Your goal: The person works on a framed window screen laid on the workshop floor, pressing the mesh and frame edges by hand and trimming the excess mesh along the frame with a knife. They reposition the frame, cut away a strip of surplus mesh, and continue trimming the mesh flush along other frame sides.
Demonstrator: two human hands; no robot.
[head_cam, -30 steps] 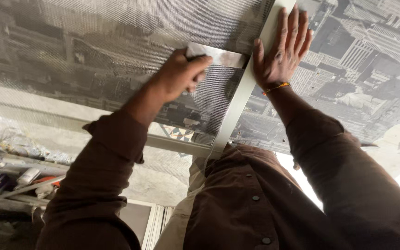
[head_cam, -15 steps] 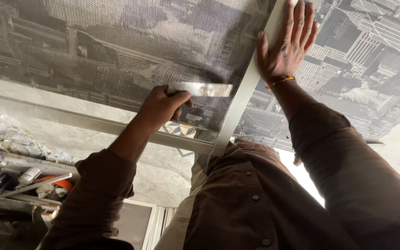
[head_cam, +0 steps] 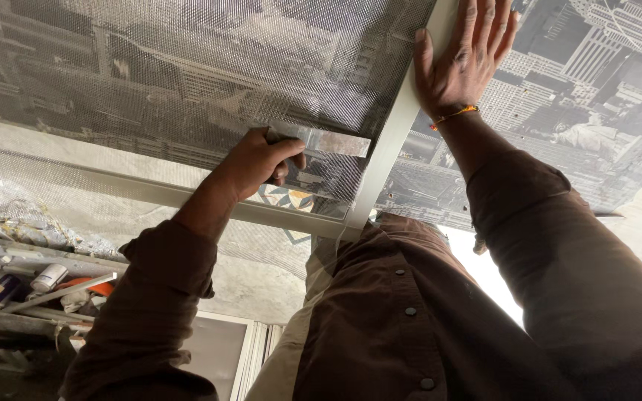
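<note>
Two bare hands work the pale metal window frame (head_cam: 384,156): left hand (head_cam: 258,165) clamped on a flat steel scraper (head_cam: 328,141) against grey mesh screen (head_cam: 187,67), right hand (head_cam: 462,56) pressed flat, fingers together.

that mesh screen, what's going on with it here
A person in a brown shirt works on a mesh screen in a pale metal frame. The left hand grips a flat metal blade laid against the mesh close to the frame's upright bar. The right hand presses flat, fingers spread, on that bar. Below the screen at the left lie tubes and scraps on a cluttered ledge.
</note>
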